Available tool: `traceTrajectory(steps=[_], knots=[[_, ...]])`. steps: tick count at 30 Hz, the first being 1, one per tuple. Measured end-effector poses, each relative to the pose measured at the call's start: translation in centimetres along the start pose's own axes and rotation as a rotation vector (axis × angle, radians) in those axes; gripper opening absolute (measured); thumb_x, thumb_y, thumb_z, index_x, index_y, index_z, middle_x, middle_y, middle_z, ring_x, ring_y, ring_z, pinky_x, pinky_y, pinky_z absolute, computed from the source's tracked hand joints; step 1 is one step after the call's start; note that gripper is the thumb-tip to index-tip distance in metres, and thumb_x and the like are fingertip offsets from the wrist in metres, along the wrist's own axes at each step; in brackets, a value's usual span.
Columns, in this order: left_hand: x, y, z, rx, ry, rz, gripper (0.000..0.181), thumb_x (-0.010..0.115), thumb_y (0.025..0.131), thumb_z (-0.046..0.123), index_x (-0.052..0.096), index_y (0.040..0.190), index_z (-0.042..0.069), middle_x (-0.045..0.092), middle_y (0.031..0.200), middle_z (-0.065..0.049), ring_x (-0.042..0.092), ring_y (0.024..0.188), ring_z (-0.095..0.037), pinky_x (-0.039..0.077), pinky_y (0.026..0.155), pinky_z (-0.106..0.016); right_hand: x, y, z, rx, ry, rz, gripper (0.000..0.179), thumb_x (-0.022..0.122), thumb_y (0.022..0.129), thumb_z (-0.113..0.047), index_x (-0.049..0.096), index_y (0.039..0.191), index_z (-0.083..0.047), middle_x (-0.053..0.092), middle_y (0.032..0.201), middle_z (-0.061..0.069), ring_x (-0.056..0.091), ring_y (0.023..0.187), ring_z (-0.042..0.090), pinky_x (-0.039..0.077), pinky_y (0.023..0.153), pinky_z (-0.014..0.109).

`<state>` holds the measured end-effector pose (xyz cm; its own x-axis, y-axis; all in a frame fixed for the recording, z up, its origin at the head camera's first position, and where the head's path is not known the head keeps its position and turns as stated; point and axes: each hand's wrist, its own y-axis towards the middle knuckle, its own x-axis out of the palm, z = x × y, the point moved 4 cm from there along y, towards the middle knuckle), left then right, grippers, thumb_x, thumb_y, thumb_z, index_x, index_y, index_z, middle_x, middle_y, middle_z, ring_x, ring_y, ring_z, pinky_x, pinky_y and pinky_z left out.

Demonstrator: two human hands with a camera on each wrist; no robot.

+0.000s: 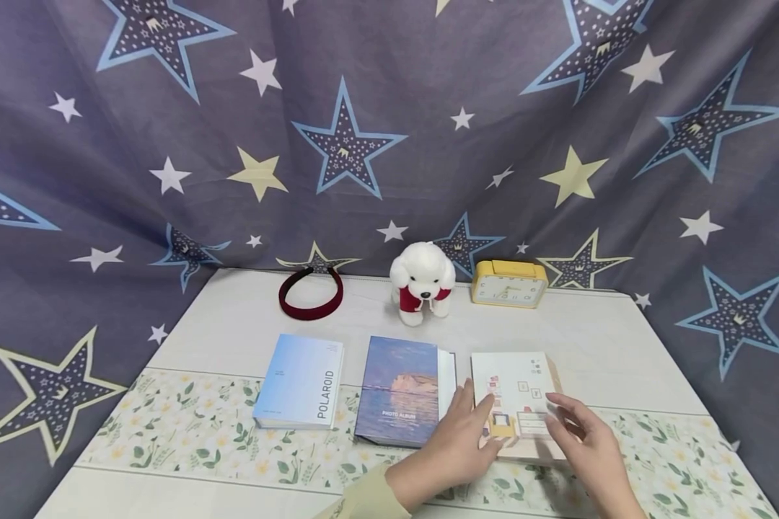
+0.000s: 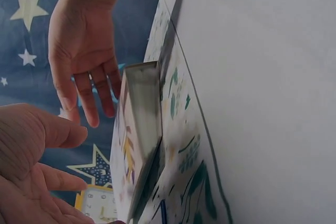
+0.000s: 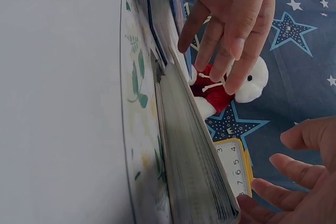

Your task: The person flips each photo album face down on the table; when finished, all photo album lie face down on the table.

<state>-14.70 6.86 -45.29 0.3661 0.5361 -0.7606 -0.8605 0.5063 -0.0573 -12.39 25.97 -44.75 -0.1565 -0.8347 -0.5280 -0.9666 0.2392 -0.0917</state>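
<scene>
A thick white book (image 1: 516,386) with a drawn room scene on its cover lies at the right of the table; its page block shows in both wrist views. My left hand (image 1: 454,436) is at its left edge, fingers extended and overlapping the cover's edge in the head view. On the other side my right hand (image 1: 587,440) hovers by the right edge, thumb and fingers spread and loosely bent. In the right wrist view the left hand (image 3: 236,24) hangs above the book with nothing in its fingers. Just left of it lies a blue photo album (image 1: 399,396).
A light blue Polaroid album (image 1: 301,382) lies farther left. Along the back stand a dark red headband (image 1: 311,313), a white plush dog (image 1: 422,277) and a yellow alarm clock (image 1: 509,285). A star-patterned curtain (image 1: 389,65) hangs behind the table.
</scene>
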Motion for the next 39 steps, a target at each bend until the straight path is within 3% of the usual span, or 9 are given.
traceTrajectory(steps=[7, 18, 27, 39], knots=[[-1.2, -0.6, -0.7, 0.000, -0.012, 0.032, 0.065, 0.061, 0.095, 0.032, 0.036, 0.151, 0.011, 0.009, 0.160, -0.024, 0.011, 0.146, -0.040, 0.029, 0.110, -0.055, 0.3, 0.1, -0.3, 0.010, -0.024, -0.013, 0.046, 0.060, 0.097, -0.015, 0.049, 0.139, -0.002, 0.040, 0.148, 0.023, 0.039, 0.135, 0.043, 0.031, 0.110, 0.053], [-3.0, -1.6, -2.6, 0.009, -0.010, 0.114, 0.068, 0.062, 0.094, 0.027, 0.034, 0.151, 0.005, 0.008, 0.158, -0.028, 0.004, 0.146, -0.043, 0.019, 0.113, -0.058, 1.1, 0.2, -0.9, -0.039, -0.044, -0.031, 0.045, 0.060, 0.097, -0.017, 0.050, 0.138, -0.003, 0.044, 0.145, 0.022, 0.044, 0.131, 0.041, 0.039, 0.105, 0.050], [-4.0, -2.6, -3.9, -0.015, 0.062, 0.224, 0.067, 0.066, 0.091, 0.024, 0.038, 0.148, 0.001, 0.014, 0.156, -0.031, 0.008, 0.144, -0.048, 0.013, 0.113, -0.062, 1.9, 0.2, -0.9, -0.067, -0.064, -0.016, 0.041, 0.061, 0.097, -0.018, 0.054, 0.135, -0.005, 0.054, 0.137, 0.017, 0.057, 0.118, 0.032, 0.045, 0.100, 0.047], [-5.3, -3.7, -6.4, -0.038, 0.055, 0.328, 0.068, 0.067, 0.089, 0.023, 0.039, 0.147, -0.001, 0.013, 0.155, -0.033, 0.006, 0.143, -0.050, 0.007, 0.112, -0.065, 2.8, 0.4, -1.3, -0.084, -0.019, -0.071, 0.040, 0.062, 0.096, -0.015, 0.055, 0.134, -0.003, 0.050, 0.140, 0.021, 0.054, 0.123, 0.038, 0.044, 0.101, 0.049]])
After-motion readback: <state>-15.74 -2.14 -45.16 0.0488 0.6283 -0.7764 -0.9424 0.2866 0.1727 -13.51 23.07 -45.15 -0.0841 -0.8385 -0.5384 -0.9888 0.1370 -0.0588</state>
